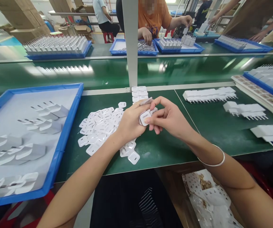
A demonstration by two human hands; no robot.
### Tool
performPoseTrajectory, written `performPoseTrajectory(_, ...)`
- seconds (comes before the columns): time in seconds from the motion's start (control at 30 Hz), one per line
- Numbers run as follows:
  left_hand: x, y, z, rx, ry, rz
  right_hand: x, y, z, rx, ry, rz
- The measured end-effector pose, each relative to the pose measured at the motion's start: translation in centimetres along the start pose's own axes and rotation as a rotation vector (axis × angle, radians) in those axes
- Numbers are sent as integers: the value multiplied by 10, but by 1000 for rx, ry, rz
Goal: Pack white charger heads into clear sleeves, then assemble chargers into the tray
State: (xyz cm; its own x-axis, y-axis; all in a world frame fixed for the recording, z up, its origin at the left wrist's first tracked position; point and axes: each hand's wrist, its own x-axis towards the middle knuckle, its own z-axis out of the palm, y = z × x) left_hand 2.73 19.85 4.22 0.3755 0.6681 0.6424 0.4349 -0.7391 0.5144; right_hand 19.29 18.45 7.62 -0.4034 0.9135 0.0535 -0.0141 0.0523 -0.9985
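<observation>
My left hand is closed around a small stack of white plastic cover plates with rounded corners and dark print. My right hand meets it from the right, its thumb and fingers pinching at the plates' near edge. Just how many plates each hand grips is hidden by the fingers. A loose heap of similar white plates spreads over the green bench left of and beneath my left hand. Behind my hands, more plates lie in neat rows at the foot of a grey post.
On the left stands a blue-rimmed tray with white plug housings, pins up. Rows of housings lie at right, near another blue tray. A grey post rises behind my hands. Across the line, a person in orange handles metal parts.
</observation>
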Motion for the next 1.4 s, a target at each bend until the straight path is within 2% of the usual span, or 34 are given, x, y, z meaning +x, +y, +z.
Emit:
performPoseTrajectory(0.37, -1, -2, -1, 5, -5, 49, -1, 2, 0, -34, 9, -13)
performPoseTrajectory(0.57, 2, -1, -1, -56, 21, 40, -4, 3, 3, -162, 159, -103)
performPoseTrajectory(0.77, 6, 2, -4, -217, 0, -33, -5, -3, -2, -26, 31, -104)
performPoseTrajectory(0.97, 6, 2, -8, -245, 27, -42, -5, -2, -6, 61, -6, -132)
performPoseTrajectory(1.1, 7, 3, -8, -253, 13, -37, -6, -5, -7, 13, -13, -117)
performPoseTrajectory(1.27, 5, 6, -5, -258, -9, -52, -8, -10, -7, -101, -63, -7)
performPoseTrajectory(1.4, 3, 7, -3, -243, 2, -114, -8, -10, -5, -126, -23, -6)
